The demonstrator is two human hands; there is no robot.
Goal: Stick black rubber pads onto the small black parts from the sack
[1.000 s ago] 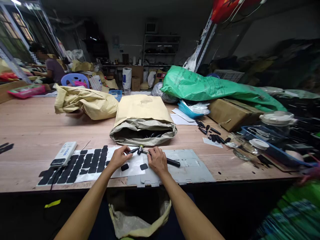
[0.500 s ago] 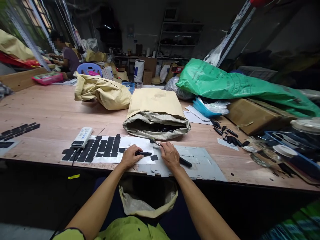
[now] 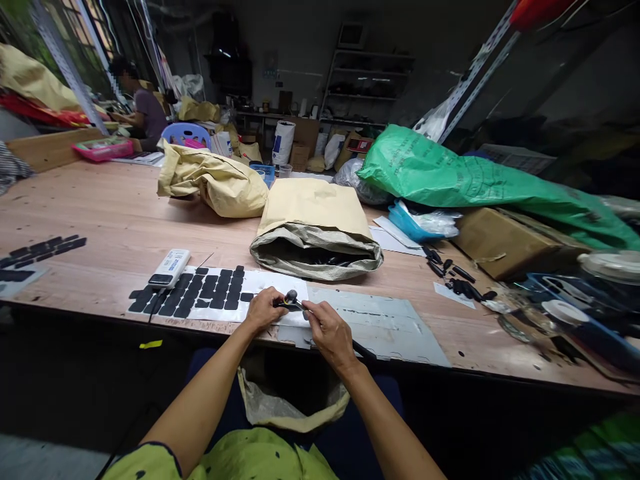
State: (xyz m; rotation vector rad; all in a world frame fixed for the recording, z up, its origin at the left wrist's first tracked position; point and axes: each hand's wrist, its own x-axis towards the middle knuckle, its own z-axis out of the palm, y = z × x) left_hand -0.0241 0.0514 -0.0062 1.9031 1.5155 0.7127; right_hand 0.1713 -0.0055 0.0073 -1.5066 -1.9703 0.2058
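Observation:
My left hand (image 3: 263,311) is closed on a slim black piece (image 3: 281,303) at the edge of the white sheet. My right hand (image 3: 331,335) is wrapped round a small hammer-like tool (image 3: 291,296) with a dark rounded head, a metal shaft and a black handle. Its head is over the black piece in front of my left fingers; whether they touch I cannot tell. Several flat black rounded pads (image 3: 220,288) lie in rows on the white sheet (image 3: 261,280) left of my hands. Under my right hand is a grey sheet (image 3: 395,327).
An open paper sack (image 3: 315,207) with dark items inside stands just beyond my hands. A white device (image 3: 171,268) with a cable sits at left. Black parts (image 3: 465,288), a cardboard box (image 3: 510,241) and a green sack (image 3: 450,170) lie to the right. Another person (image 3: 145,110) sits far left.
My right hand has moved left with the tool, bringing its head from beside the left hand to over the black piece. My left hand keeps its hold.

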